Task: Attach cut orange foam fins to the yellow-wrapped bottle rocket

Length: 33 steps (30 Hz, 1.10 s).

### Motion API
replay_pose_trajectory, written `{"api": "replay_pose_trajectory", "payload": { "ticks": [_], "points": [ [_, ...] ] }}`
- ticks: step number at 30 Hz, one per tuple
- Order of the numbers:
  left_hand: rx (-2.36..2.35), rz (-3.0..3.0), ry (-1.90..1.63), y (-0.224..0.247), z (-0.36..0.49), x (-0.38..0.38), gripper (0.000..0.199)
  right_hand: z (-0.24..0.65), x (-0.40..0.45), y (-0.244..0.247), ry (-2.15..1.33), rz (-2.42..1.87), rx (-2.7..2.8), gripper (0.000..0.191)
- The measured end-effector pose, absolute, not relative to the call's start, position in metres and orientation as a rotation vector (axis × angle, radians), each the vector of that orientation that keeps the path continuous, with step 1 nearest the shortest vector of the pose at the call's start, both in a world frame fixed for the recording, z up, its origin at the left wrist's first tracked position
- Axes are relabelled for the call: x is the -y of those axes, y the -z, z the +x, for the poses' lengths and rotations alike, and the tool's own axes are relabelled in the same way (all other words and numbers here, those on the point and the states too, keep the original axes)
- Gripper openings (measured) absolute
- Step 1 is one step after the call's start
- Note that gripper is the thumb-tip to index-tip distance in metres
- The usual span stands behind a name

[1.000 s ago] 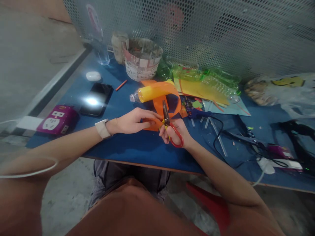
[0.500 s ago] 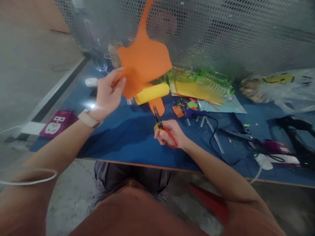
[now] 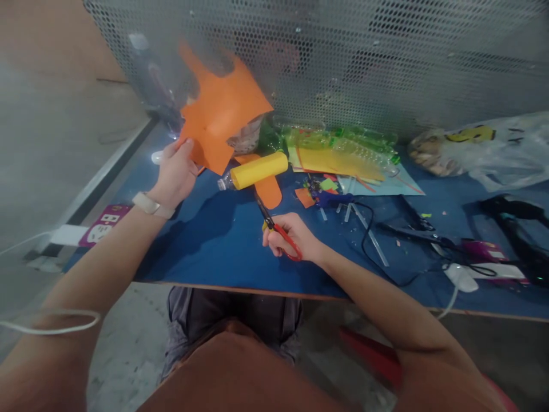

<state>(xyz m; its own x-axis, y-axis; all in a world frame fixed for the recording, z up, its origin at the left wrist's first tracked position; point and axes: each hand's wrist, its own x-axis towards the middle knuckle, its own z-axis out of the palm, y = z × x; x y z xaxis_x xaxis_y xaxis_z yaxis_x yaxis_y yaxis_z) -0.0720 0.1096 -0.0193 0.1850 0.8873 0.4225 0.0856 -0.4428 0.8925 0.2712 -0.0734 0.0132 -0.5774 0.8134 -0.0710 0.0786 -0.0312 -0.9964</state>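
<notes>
My left hand (image 3: 175,174) pinches a lower corner of a large sheet of orange paper (image 3: 223,106), which has irregular cut edges and is held up above the back of the table. In my right hand (image 3: 288,236) is a pair of scissors (image 3: 278,228) with red and yellow handles. The dark blades point up and away, close to an orange paper piece with a rounded end (image 3: 270,191) on the table. Across that piece lies a plastic bottle wrapped in yellow paper (image 3: 259,170), its clear neck to the left.
Behind the blue table (image 3: 206,257) stands a perforated metal panel (image 3: 326,68). Green plastic bottles (image 3: 364,143) lie on yellow and light blue sheets. To the right are a blue glue gun (image 3: 332,198), clear sticks, cables and a plastic bag (image 3: 480,151). A purple socket box (image 3: 105,223) sits left.
The orange sheet has swung left and turned in my left hand, which has shifted slightly left and down. My right hand still holds the scissors in nearly the same place.
</notes>
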Motion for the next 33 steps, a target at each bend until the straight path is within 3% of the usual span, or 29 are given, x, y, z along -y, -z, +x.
{"api": "replay_pose_trajectory", "payload": {
  "ticks": [3,8,14,18,33],
  "points": [
    [-0.851,1.328,-1.485,0.017,-0.068,-0.107,0.073,0.270,0.074,-0.016,-1.668,-0.936,1.688,0.056],
    [-0.780,1.336,-1.438,0.020,-0.068,-0.109,0.063,0.271,0.073,-0.016,-1.632,-0.969,1.696,0.054],
    [-0.735,1.257,-1.618,0.017,-0.064,-0.104,0.036,0.271,0.072,-0.015,-1.627,-1.025,1.685,0.051],
    [-0.779,1.023,-1.766,0.002,-0.044,-0.087,0.005,0.270,0.073,-0.014,-1.637,-1.047,1.685,0.047],
    [-0.789,1.024,-1.857,-0.021,-0.032,-0.074,0.032,0.271,0.074,-0.016,-1.653,-1.017,1.730,0.058]
  ]
}}
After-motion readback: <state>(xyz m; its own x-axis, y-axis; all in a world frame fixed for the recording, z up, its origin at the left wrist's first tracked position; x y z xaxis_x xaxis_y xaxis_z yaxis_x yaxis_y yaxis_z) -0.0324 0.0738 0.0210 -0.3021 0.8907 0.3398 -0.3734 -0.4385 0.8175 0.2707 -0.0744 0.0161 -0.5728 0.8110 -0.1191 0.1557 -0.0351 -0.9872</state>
